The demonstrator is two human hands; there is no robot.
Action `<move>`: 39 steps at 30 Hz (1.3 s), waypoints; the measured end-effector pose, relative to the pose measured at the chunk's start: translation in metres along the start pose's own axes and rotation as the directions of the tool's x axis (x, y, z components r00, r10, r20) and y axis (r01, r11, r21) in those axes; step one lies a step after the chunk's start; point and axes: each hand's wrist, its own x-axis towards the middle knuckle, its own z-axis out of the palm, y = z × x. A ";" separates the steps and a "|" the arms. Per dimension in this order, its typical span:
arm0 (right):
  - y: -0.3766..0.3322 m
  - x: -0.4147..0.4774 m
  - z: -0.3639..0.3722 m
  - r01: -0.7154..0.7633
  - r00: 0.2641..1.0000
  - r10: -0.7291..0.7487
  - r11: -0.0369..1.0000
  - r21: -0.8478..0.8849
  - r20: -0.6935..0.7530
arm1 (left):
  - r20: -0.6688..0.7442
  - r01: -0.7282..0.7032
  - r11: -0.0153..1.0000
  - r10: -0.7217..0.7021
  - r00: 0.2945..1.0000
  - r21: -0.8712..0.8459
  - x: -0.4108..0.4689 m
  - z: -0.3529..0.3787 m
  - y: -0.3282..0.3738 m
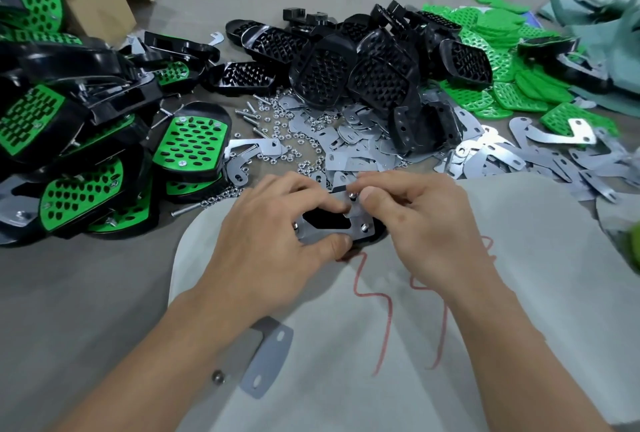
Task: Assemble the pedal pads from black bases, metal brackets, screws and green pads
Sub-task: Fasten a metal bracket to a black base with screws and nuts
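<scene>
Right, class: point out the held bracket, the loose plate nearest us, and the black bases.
Bracket point(356, 220): head view, right end of its face.
Loose plate point(268, 360): head view, middle, between its slots.
Black bases point(322, 75): head view, gridded face of one.

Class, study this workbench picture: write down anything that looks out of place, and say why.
One metal bracket lies alone at the edge of the pale cloth, close to the person, apart from the bracket pile farther up the table. It may have been dropped.
</scene>
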 end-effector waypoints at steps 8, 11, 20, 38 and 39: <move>0.000 -0.005 -0.010 -0.042 0.988 0.036 0.998 -0.037 -0.153 | 0.005 0.010 1.000 -0.010 1.000 -0.016 0.000 0.000 0.000; -0.006 -0.001 -0.005 0.005 0.993 -0.031 0.975 -0.221 -0.115 | 0.001 0.012 1.000 -0.012 1.000 -0.019 0.001 0.000 0.001; -0.054 0.015 -0.001 0.355 0.933 -0.143 0.511 -0.783 0.330 | -0.005 0.006 0.999 -0.006 1.000 -0.042 0.000 -0.001 0.004; -0.071 0.023 0.008 0.579 0.810 -0.101 0.299 -0.759 0.578 | -0.029 -0.029 1.000 0.029 0.999 0.010 0.001 0.002 0.003; -0.070 0.025 0.007 0.585 0.807 -0.118 0.293 -0.756 0.579 | -0.030 -0.025 1.000 0.025 0.999 0.005 0.001 0.002 0.002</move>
